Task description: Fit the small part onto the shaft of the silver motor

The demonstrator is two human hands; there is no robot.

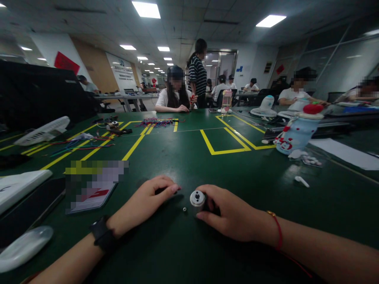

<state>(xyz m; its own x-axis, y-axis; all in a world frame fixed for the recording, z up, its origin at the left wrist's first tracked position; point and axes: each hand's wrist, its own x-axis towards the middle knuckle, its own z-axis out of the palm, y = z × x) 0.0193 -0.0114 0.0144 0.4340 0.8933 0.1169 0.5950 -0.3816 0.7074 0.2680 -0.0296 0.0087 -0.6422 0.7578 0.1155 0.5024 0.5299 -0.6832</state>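
Note:
My right hand (229, 213) grips a small silver cylindrical motor (197, 198) that rests on the green table (189, 157), its round end facing the camera. A tiny metal ring (184, 209) lies on the table just left of the motor. My left hand (146, 203) rests on the table with fingers curled over a small dark part that is mostly hidden; its fingertips point toward the motor. A black watch sits on the left wrist, a red string on the right wrist.
A blurred card (94, 183) and white covers (20, 185) lie at the left. A blue bottle with red cap (297, 132), small white parts (302, 181) and white paper (346, 154) lie at the right. Wires (156, 122), fan grilles and seated people fill the far side.

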